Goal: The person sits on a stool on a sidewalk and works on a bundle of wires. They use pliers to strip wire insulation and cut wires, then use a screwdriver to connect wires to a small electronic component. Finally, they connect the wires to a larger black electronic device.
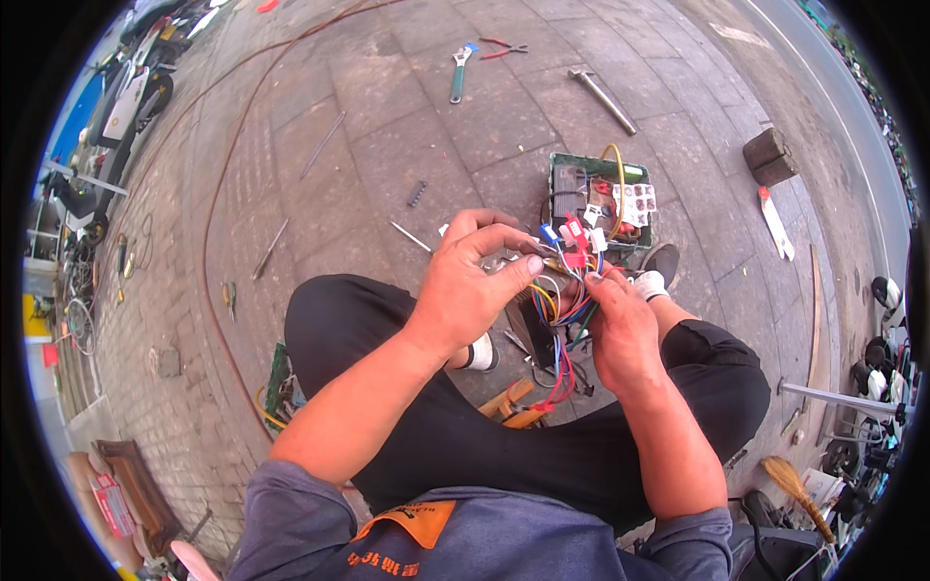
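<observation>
A bundle of multicolored wires (563, 305) with red, white and blue plug connectors (574, 232) is between my hands, above my lap. My left hand (483, 269) pinches a wire end or small connector between thumb and fingers; the exact piece is too small to tell. My right hand (621, 319) grips the bundle from the right, its thumb just below the connectors. Red and blue wires hang down towards a wooden piece (512, 399) between my legs. Just beyond the hands stands a green plastic basket (556, 218) with a yellow handle, holding a dark box and small parts.
On the paving lie an adjustable wrench (458, 76), red-handled pliers (503, 49), a hammer (607, 102) and several screwdrivers. A block (770, 156) sits at the right. A long hose (211, 240) curves along the left. Scooters (120, 116) stand at far left.
</observation>
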A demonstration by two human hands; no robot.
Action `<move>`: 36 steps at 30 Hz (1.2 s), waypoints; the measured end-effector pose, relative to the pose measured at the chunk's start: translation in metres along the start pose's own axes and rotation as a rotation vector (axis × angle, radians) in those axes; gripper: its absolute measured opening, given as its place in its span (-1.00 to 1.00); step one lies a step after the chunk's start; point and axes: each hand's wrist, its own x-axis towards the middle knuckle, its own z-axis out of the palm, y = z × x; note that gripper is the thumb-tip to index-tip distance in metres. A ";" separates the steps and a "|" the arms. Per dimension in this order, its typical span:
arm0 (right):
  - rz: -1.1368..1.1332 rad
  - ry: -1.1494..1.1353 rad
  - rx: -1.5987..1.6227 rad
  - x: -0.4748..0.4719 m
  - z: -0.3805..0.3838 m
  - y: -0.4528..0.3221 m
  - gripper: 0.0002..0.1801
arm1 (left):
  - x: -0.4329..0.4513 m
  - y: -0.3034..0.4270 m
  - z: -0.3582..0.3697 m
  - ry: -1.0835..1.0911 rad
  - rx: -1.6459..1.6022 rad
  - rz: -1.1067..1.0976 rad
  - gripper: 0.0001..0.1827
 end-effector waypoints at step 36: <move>-0.409 -0.152 -0.590 -0.011 -0.011 -0.034 -0.32 | 0.003 0.034 -0.023 -0.315 -0.433 -0.536 -0.69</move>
